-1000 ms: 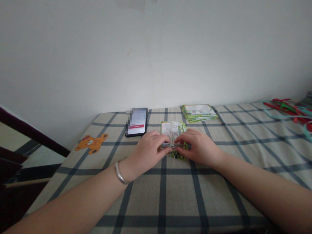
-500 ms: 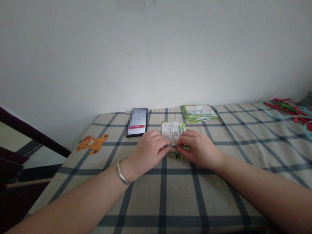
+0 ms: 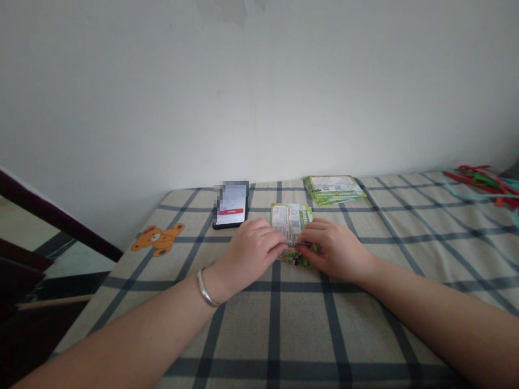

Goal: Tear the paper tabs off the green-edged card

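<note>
A green-and-white printed leaflet [image 3: 287, 217] with small text and a square code is between my hands in the middle of the bed. My left hand [image 3: 257, 246] pinches it from the left, thumb below and fingers above. From the right, my right hand [image 3: 330, 246] does the same, and the fingertips of both hands nearly meet along a creased edge. Below the fingers shows another printed, darker green part [image 3: 295, 258]; whether it belongs to the same leaflet or to one underneath, I cannot tell. A silver bracelet [image 3: 206, 289] circles my left wrist.
A loosely fanned stack of similar leaflets [image 3: 334, 186] lies by the wall. A phone [image 3: 232, 202] with a lit screen rests left of it. An orange bear cutout or print [image 3: 158, 239] is on the checked cloth [image 3: 243, 335]. Red, green and pale-blue strips [image 3: 482, 181] lie far right.
The view has shifted slightly, so everything appears a little further right. Both hands keep pinching the leaflet, their fingertips barely moved along its edge.
</note>
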The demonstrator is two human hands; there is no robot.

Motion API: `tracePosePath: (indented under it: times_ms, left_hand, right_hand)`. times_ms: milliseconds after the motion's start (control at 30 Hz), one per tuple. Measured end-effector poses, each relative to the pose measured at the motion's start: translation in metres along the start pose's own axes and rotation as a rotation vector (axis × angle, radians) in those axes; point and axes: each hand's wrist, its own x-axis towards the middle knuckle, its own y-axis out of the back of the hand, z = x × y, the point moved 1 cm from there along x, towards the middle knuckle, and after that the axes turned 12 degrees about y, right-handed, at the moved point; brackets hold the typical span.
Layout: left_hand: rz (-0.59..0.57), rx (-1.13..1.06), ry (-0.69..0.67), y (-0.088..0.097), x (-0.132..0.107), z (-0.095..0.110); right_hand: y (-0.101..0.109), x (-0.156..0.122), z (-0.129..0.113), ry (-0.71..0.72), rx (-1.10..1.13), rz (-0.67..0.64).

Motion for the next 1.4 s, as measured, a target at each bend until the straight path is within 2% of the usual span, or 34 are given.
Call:
tracePosePath:
  times_ms: [300, 567, 767, 967, 1167, 1267, 1400]
  left_hand:
    - [0.028, -0.028, 0.039, -0.001, 0.000, -0.006]
    - [0.029, 0.015, 0.090, -0.003, 0.000, -0.011]
    - [0.046, -0.067, 0.101, -0.005, -0.002, -0.013]
    - [0.030, -0.081, 0.187, -0.007, 0.000, -0.015]
    - [0.119, -0.193, 0.196, -0.007, -0.005, -0.015]
    - [0.094, -0.152, 0.192, -0.007, -0.007, -0.014]
    - [0.087, -0.112, 0.126, -0.006, -0.008, -0.012]
  right_hand:
    - [-0.001, 0.000, 0.004, -0.040, -0.034, 0.035]
    - [0.000, 0.001, 0.005, -0.120, 0.072, 0.169]
    - [-0.003, 0.000, 0.016, -0.157, 0.144, 0.200]
    - [-0.004, -0.004, 0.021, -0.193, 0.150, 0.216]
    - [0.007, -0.003, 0.022, -0.172, -0.036, 0.187]
    - [0.012, 0.001, 0.031, -0.186, -0.118, 0.212]
    - [0.013, 0.011, 0.049, -0.270, -0.205, 0.126]
